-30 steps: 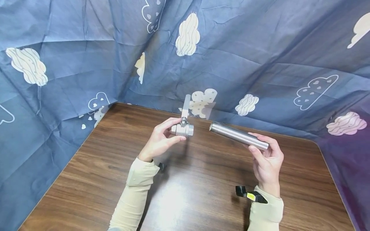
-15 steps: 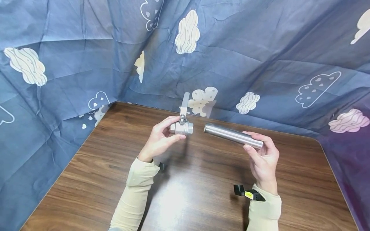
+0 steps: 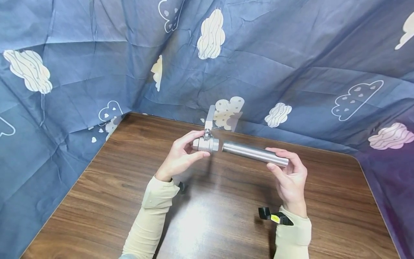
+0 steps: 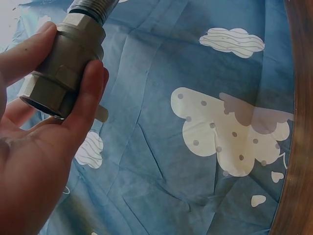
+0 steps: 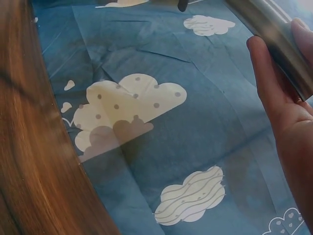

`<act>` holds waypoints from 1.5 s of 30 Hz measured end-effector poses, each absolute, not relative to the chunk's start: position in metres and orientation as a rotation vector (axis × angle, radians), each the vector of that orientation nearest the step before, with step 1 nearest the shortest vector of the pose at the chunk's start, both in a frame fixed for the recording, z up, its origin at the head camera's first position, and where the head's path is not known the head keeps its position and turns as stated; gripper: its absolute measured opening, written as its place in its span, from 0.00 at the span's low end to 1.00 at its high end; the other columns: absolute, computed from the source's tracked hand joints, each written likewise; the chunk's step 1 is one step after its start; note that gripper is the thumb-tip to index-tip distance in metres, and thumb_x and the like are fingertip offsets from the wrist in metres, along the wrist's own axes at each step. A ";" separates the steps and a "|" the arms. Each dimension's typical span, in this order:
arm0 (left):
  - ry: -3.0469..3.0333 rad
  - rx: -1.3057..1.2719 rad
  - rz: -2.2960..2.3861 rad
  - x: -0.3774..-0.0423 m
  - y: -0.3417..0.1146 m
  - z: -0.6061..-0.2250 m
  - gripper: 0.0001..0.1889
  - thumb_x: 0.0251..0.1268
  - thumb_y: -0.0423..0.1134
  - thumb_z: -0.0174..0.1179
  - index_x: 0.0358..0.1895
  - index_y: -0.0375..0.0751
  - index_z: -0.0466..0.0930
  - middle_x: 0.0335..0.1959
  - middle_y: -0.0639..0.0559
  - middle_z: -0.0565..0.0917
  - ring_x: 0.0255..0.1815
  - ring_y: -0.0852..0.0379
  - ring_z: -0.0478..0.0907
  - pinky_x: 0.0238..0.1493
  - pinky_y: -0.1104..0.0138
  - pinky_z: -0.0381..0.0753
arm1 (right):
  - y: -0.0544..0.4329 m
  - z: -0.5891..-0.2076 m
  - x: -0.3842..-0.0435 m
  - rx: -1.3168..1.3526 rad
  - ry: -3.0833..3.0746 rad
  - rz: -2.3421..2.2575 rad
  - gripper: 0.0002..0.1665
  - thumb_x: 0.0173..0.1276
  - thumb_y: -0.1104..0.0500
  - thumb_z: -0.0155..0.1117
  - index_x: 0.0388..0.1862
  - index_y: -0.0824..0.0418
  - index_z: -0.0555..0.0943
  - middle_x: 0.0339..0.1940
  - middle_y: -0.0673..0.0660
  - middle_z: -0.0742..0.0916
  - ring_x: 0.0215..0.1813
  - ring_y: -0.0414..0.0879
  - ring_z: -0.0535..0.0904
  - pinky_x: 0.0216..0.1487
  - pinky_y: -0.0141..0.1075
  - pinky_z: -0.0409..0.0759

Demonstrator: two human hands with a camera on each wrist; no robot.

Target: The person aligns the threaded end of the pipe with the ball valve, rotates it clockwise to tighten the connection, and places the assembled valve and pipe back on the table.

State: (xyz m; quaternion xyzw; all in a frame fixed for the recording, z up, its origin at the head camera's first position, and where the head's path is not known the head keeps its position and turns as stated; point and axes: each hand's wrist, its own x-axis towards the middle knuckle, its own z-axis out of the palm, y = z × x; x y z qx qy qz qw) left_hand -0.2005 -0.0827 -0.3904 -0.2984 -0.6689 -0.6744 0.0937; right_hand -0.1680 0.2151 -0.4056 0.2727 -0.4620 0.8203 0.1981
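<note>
My left hand [image 3: 181, 154] grips a silver ball valve [image 3: 203, 144] between thumb and fingers, its lever handle [image 3: 210, 117] pointing up and away. In the left wrist view the hex body of the ball valve [image 4: 66, 68] shows, with one open end facing down. My right hand [image 3: 291, 180] holds a steel pipe [image 3: 252, 153] near its right end. The threaded left end of the pipe points at the valve's right opening, a narrow gap apart in the head view. In the right wrist view, fingers [image 5: 264, 68] and thumb hold the plain pipe [image 5: 274, 39]; its threaded end is out of frame.
Both hands are raised over a brown wood-grain table [image 3: 106, 201]. A blue curtain with cloud prints [image 3: 258, 72] stands along the table's back and sides. A black strap with a yellow label [image 3: 275, 218] sits on the right wrist.
My right hand has brought the pipe leftward, narrowing the space between its threaded end and the valve. The left hand with the valve has stayed almost in place.
</note>
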 end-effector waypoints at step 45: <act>-1.968 -0.917 -2.008 -0.196 -0.082 -0.386 0.32 0.46 0.14 0.66 0.60 0.21 0.70 0.50 0.30 0.77 0.45 0.64 0.77 0.50 0.73 0.82 | 0.208 -0.403 -0.166 0.753 -1.386 2.259 0.22 0.49 0.90 0.58 0.45 0.81 0.74 0.49 0.71 0.84 0.52 0.57 0.82 0.49 0.34 0.84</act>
